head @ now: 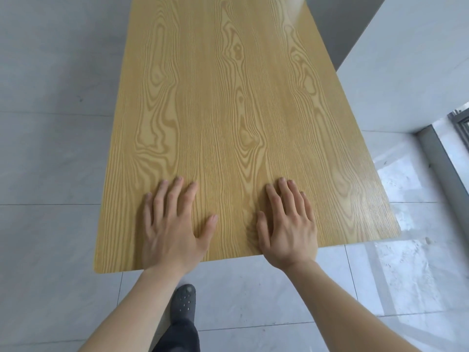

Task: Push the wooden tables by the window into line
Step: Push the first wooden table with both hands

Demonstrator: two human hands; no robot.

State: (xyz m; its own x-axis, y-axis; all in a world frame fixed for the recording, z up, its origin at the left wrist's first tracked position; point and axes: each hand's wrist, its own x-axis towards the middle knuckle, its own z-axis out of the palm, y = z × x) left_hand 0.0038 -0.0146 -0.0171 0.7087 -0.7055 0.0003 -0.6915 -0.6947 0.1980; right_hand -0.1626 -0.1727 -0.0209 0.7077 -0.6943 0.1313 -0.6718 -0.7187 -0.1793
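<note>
A wooden table [228, 102] with a light yellow grain top fills the middle of the head view, running away from me. My left hand [175, 224] lies flat on the top near its front edge, fingers spread. My right hand [288, 224] lies flat beside it, a little to the right, palm down as well. Neither hand holds anything. Only this one table shows; its legs are hidden under the top.
Pale grey floor tiles [50, 161] surround the table. A white wall or pillar [411, 62] stands close to the table's right side. A window frame [446, 158] runs along the far right at floor level. My dark shoe [184, 302] is below the front edge.
</note>
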